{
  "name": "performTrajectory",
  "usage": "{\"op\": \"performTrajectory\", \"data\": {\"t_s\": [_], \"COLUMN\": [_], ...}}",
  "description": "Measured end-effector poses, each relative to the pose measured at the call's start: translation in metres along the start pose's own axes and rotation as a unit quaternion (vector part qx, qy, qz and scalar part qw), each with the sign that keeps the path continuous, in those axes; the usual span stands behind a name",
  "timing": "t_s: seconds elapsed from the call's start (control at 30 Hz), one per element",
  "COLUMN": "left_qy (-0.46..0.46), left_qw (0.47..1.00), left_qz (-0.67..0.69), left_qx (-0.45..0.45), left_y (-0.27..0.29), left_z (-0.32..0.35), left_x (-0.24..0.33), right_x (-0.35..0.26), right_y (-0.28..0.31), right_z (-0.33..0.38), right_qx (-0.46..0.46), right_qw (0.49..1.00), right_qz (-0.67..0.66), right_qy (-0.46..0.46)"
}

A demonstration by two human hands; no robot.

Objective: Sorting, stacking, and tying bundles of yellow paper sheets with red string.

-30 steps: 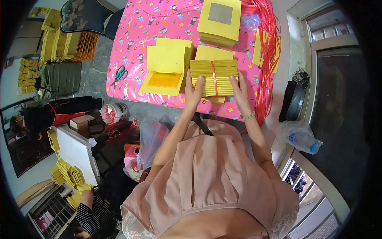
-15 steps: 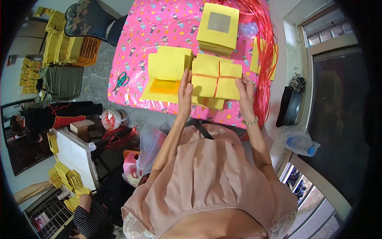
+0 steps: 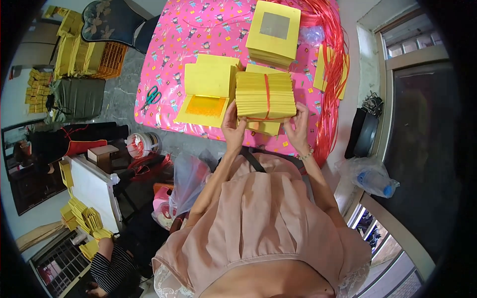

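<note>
Bundle point(image 3: 252, 95) at upper centre is yellow with red strap point(image 3: 268, 92), tablecloth point(image 3: 208, 39) pink with small multicoloured figures, strands point(image 3: 332, 104) upper right red, scissors handles point(image 3: 153, 92) teal, dress point(image 3: 268, 213) lower centre dusty pink, chair point(image 3: 107, 22) upper left dark with floral pattern, sleeve point(image 3: 110, 273) lower left black-and-white striped.

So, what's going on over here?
A person holds a bundle of yellow paper, tied with red ribbon, over a pink-covered table. The left hand grips its near left corner, the right hand its near right. Scissors and an open yellow card lie to the left; another yellow stack sits behind.
</note>
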State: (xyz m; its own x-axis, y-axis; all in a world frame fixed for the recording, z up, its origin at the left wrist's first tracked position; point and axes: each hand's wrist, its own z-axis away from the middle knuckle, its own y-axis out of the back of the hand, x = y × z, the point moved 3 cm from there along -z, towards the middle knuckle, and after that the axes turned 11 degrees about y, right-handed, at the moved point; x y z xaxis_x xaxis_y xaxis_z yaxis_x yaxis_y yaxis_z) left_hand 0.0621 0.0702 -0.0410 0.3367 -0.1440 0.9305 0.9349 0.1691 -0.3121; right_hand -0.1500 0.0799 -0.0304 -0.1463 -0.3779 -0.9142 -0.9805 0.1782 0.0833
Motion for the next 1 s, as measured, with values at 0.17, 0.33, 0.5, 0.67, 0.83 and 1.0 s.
{"op": "performTrajectory", "data": {"t_s": [0.17, 0.33, 0.5, 0.67, 0.83, 1.0], "left_qy": [-0.051, 0.003, -0.001, 0.003, -0.011, 0.006], "left_qw": [0.995, 0.971, 0.973, 0.971, 0.967, 0.971], "left_qz": [-0.077, -0.219, -0.214, -0.227, -0.244, -0.237], "left_qx": [0.030, 0.094, 0.081, 0.081, 0.078, 0.042], "left_y": [-0.010, -0.027, -0.025, -0.023, -0.022, -0.014], "left_z": [0.013, -0.008, -0.011, -0.014, -0.012, -0.018], "left_x": [0.002, 0.021, 0.022, 0.022, 0.023, 0.014], "right_x": [-0.009, 0.012, 0.001, 0.002, 0.002, 0.009], "right_y": [-0.009, -0.014, -0.022, -0.021, -0.024, -0.027], "right_z": [-0.010, -0.020, -0.024, -0.025, -0.023, -0.022], "right_qx": [0.026, 0.036, 0.014, -0.007, -0.001, 0.045], "right_qw": [0.996, 0.986, 0.983, 0.986, 0.984, 0.979], "right_qz": [0.036, 0.099, -0.005, 0.020, 0.013, 0.000], "right_qy": [-0.079, -0.126, -0.184, -0.165, -0.175, -0.197]}}
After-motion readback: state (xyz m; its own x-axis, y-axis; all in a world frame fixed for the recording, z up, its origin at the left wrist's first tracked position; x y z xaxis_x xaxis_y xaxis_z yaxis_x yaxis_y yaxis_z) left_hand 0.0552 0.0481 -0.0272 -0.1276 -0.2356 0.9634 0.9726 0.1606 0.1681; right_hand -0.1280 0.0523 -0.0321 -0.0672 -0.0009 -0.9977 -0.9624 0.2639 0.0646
